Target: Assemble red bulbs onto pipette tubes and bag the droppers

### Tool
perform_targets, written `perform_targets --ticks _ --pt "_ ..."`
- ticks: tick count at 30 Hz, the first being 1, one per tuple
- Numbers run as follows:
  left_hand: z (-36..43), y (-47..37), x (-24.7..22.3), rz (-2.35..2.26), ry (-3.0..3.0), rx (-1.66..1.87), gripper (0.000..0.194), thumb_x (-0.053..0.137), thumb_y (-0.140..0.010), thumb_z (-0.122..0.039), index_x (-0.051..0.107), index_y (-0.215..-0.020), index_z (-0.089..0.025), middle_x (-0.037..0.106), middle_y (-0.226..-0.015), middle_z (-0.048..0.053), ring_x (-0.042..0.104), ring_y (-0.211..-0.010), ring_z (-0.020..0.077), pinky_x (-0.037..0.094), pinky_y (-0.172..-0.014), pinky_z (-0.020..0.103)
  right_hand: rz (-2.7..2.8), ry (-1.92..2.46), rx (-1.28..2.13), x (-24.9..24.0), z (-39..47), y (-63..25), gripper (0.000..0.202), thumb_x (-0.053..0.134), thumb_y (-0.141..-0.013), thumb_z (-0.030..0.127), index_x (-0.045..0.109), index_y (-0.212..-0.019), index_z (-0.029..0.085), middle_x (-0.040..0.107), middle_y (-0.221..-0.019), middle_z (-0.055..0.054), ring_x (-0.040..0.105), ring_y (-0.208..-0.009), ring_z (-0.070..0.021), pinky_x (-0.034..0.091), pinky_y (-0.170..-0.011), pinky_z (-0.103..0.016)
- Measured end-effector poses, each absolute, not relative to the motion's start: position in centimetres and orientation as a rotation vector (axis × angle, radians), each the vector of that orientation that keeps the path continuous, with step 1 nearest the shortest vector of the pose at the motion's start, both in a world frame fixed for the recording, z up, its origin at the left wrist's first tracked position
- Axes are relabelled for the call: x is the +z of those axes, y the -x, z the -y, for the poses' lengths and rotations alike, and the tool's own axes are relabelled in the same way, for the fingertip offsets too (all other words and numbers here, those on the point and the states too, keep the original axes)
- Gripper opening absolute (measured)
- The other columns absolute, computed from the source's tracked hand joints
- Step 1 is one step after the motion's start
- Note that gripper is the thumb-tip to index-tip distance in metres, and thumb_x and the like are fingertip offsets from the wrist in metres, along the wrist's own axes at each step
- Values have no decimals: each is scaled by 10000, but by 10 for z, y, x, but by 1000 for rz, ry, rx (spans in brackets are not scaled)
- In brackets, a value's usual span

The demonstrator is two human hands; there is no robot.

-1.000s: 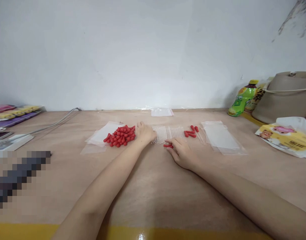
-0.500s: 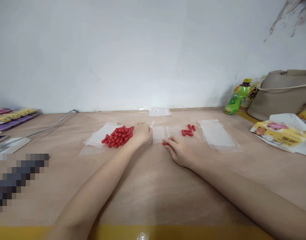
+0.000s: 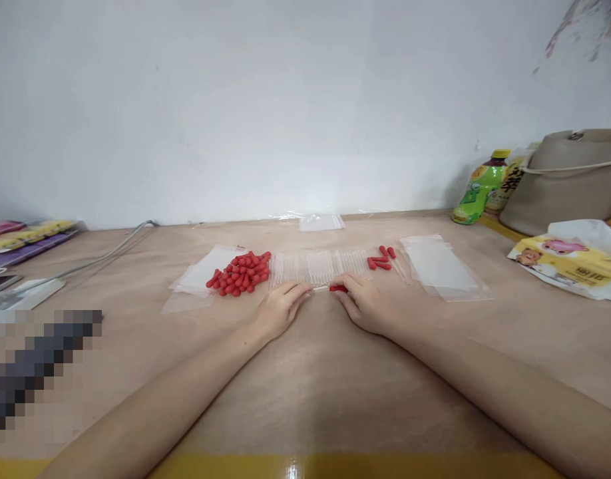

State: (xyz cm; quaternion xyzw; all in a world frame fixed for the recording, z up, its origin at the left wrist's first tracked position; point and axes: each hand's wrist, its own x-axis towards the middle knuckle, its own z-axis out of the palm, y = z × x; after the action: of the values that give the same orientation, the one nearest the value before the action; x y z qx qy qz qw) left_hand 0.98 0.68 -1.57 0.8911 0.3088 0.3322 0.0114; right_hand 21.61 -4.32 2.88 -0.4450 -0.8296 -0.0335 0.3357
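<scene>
My left hand point(image 3: 284, 306) is closed, its fingertips pinching a thin clear dropper tube point(image 3: 319, 289). My right hand point(image 3: 361, 303) pinches a red rubber dropper bulb point(image 3: 338, 289). The tube's end meets the bulb's open end or lies right against it; I cannot tell whether it is inside. Just beyond both hands lies a row of clear tubes point(image 3: 315, 263), side by side. A heap of red bulbs point(image 3: 243, 273) is left of the row. To its right are several more red bulbs point(image 3: 379, 263) with thin clear tubes point(image 3: 400, 267) beside them.
Clear plastic bags point(image 3: 438, 266) lie at right, others point(image 3: 188, 279) under the heap, and a small one point(image 3: 321, 222) by the wall. Farther right are a green bottle point(image 3: 481, 189), a beige bag point(image 3: 560, 179) and a yellow-white packet point(image 3: 575, 256). A grey cable point(image 3: 110, 249) runs at left.
My left hand has come down from the far side of the row with a tube, toward my right hand. The tube now meets the red bulb. The view has shifted slightly.
</scene>
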Motion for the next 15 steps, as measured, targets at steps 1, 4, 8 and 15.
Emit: perform_targets --ticks 1,4,8,15 --pt "-7 -10 -15 -961 -2782 1035 214 414 -876 -198 571 -1018 -169 627 -913 54 592 -810 152 485 -725 279 2172 1159 -92 33 45 -216 126 446 -834 192 564 -790 198 629 -722 -52 562 -663 -157 461 -608 -284" --pt "-7 -10 -15 -953 -2792 1025 221 412 -875 -191 570 -1029 -179 623 -929 52 590 -814 150 487 -721 276 2188 1142 -92 42 50 -214 113 461 -831 213 555 -770 205 622 -694 -47 558 -633 -152 460 -578 -274" --pt "-7 -10 -15 -962 -2811 982 234 406 -877 -191 576 -1037 -175 623 -924 60 594 -795 152 490 -689 270 2200 1153 -73 41 51 -215 92 473 -825 203 561 -801 197 627 -706 -51 564 -634 -146 463 -573 -255" --pt "-8 -9 -15 -887 -2825 975 254 404 -876 -191 577 -1062 -182 627 -925 67 598 -796 150 495 -682 271 2200 1043 4 -1 27 -221 137 463 -829 198 581 -900 194 617 -868 -43 574 -736 -136 469 -651 -259"
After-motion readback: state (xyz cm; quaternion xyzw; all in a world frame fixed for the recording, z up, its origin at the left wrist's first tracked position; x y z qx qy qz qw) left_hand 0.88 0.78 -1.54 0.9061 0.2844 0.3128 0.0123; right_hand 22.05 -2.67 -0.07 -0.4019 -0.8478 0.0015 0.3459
